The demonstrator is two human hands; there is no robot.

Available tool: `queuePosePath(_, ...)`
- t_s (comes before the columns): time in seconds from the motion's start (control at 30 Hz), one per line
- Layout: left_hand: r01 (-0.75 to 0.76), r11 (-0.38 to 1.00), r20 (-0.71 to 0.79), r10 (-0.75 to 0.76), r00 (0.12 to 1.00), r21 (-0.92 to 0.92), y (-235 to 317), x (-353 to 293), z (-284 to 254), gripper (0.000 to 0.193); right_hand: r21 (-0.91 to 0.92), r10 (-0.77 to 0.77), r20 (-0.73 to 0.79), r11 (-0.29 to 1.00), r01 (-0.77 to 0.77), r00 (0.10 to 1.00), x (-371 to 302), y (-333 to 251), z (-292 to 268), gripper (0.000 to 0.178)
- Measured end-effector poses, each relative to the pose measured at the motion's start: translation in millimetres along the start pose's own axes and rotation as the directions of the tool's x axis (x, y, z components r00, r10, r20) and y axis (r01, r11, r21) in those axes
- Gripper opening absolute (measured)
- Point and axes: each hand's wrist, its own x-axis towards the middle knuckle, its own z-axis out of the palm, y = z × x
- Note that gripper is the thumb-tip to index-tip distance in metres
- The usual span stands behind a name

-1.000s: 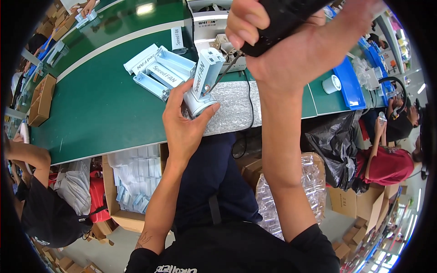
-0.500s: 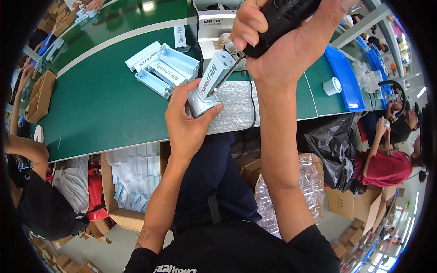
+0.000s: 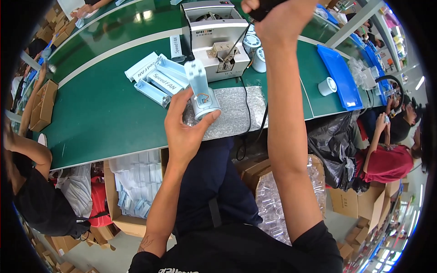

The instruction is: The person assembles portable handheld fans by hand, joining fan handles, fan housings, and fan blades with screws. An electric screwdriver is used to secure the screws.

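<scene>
My left hand grips a light-blue plastic fan housing by its round base, holding it upright over a silvery bubble-wrap mat. A thin brown wire shows inside the housing's open side. At the top, my right hand is wrapped round a black electric screwdriver, partly cut off by the frame edge. Its long bit slants down to the metal block on the front of a grey-white screw feeder; whether a screw sits on the tip is too small to tell.
Several light-blue housings lie left of the feeder. Round white-blue parts stand at its right, and a white cup-shaped part by a blue tray. Cartons of parts sit below the table edge. Other people work at both sides.
My right hand has lifted the screwdriver away from the housing, up and forward to the screw feeder. My left hand keeps its hold, with the housing turned so its open side faces me.
</scene>
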Motion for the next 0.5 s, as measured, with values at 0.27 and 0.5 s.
queuePosePath(0.27, -0.001, 0.993, 0.036, -0.003, 0.999, 0.120, 9, 5, -4, 0.061, 0.027, 0.123, 0.063, 0.992, -0.125, 0.990, 2, 24, -10, 0.077)
queuePosePath(0.5, 0.009, 0.991, 0.033, -0.014, 0.999, 0.131, 8, 7, -2, 0.065, 0.058, 0.149, 0.041, 0.987, -0.151, 0.988, -28, -21, -16, 0.079)
